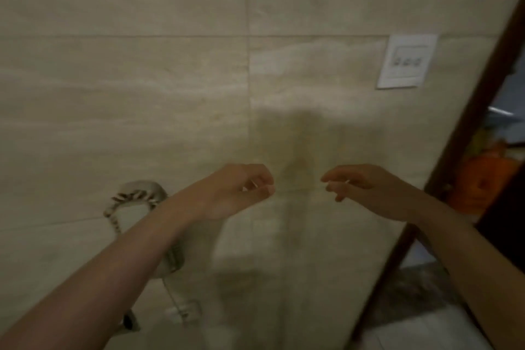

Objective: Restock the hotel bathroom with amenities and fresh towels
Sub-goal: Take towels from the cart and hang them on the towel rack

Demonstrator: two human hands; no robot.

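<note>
My left hand (pixel 241 190) and my right hand (pixel 360 187) are raised side by side in front of a beige tiled wall (pixel 142 94), a short gap apart. On each hand the fingertips are curled in against the thumb in a pinch. I see nothing clearly between the fingers, and the picture is blurred. A faint pale vertical band shows below my left hand, but I cannot tell what it is. No towel or amenity item is in view.
A chrome flexible hose (pixel 133 196) loops on the wall behind my left forearm and runs down to a small fitting (pixel 184 312). A white switch plate (pixel 406 61) sits at upper right. A dark wooden door frame (pixel 466 128) slants along the right, with something orange (pixel 483 182) beyond it.
</note>
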